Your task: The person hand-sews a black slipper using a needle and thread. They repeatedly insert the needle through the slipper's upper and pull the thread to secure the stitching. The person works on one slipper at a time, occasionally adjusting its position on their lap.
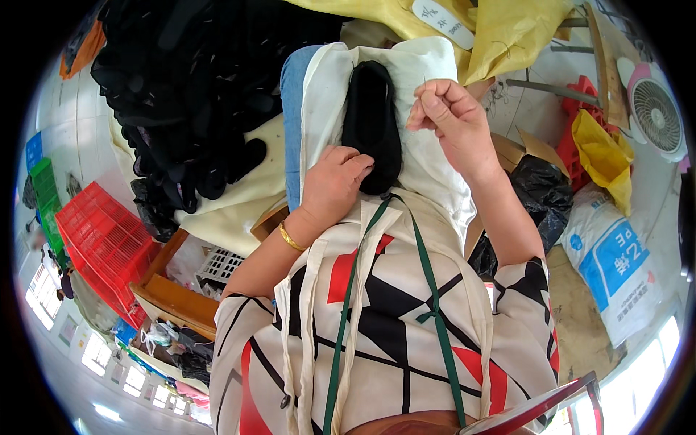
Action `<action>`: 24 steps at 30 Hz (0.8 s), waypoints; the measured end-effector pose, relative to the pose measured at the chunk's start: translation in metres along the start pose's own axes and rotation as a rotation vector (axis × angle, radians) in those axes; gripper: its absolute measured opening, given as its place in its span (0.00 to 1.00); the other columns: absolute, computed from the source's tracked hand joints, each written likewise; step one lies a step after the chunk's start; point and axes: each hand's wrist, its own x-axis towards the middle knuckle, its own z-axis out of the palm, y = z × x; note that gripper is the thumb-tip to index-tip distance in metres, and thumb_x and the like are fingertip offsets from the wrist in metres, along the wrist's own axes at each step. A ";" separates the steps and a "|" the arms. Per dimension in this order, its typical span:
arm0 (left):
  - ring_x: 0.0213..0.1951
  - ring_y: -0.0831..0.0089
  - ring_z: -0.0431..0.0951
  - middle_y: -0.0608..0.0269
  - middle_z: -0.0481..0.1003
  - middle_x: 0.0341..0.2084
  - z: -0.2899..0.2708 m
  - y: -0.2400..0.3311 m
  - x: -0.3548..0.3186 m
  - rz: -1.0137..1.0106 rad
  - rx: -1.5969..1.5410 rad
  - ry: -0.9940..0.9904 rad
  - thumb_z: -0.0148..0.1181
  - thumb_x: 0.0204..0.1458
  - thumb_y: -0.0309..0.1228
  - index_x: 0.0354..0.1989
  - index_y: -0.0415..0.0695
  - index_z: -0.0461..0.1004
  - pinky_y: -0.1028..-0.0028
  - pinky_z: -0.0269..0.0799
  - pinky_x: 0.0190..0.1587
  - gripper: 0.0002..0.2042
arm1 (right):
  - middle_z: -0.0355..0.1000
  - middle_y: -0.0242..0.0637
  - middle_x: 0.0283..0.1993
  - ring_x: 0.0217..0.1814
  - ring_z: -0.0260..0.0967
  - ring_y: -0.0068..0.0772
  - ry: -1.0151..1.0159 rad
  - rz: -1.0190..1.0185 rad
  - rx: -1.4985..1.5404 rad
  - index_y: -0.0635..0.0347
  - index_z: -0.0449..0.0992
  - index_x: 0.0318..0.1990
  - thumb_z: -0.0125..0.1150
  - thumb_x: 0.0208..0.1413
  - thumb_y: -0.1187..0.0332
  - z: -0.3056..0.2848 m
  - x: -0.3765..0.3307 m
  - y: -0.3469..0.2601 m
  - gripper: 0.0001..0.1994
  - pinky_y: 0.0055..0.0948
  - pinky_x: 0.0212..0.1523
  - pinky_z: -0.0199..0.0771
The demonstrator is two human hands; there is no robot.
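A black fabric shoe piece (372,119) lies on a white cloth (420,72) spread over my lap. My left hand (335,181) rests on its near end, fingers curled and pressing it down. My right hand (448,116) is raised just right of the piece, thumb and fingers pinched together as if around a thin needle or thread, which is too fine to make out clearly.
A big heap of black shoe pieces (188,87) lies at the left on a pale sheet. Red crates (101,239) and a wooden frame (174,290) stand lower left. Yellow sacks (507,29), a black bag (544,196), a white printed sack (616,268) and a fan (656,109) are on the right.
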 end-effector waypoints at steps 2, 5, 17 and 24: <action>0.36 0.61 0.75 0.63 0.74 0.31 -0.001 0.000 -0.001 -0.017 -0.013 -0.009 0.65 0.48 0.25 0.34 0.47 0.79 0.66 0.74 0.35 0.06 | 0.74 0.34 0.33 0.37 0.73 0.26 0.024 -0.139 0.214 0.63 0.71 0.45 0.51 0.69 0.71 -0.004 0.002 0.001 0.06 0.38 0.56 0.75; 0.35 0.60 0.76 0.62 0.74 0.31 -0.001 -0.001 -0.001 -0.040 -0.013 -0.035 0.66 0.48 0.25 0.34 0.47 0.79 0.66 0.74 0.35 0.06 | 0.74 0.33 0.35 0.38 0.73 0.24 0.089 -0.443 0.199 0.61 0.71 0.42 0.50 0.69 0.72 -0.011 0.011 -0.002 0.04 0.44 0.61 0.72; 0.37 0.52 0.75 0.54 0.75 0.32 -0.002 0.001 -0.002 -0.126 -0.055 -0.015 0.66 0.49 0.25 0.37 0.41 0.76 0.61 0.71 0.39 0.07 | 0.75 0.41 0.29 0.28 0.75 0.39 -0.286 -0.154 -1.056 0.59 0.76 0.42 0.57 0.60 0.71 0.011 -0.028 0.048 0.05 0.32 0.32 0.74; 0.36 0.54 0.75 0.56 0.73 0.31 0.006 -0.006 -0.010 -0.078 -0.073 0.037 0.67 0.45 0.22 0.36 0.43 0.75 0.62 0.72 0.36 0.10 | 0.76 0.42 0.28 0.29 0.75 0.46 -0.333 -0.198 -1.182 0.57 0.78 0.42 0.58 0.57 0.70 0.010 -0.037 0.052 0.07 0.38 0.31 0.75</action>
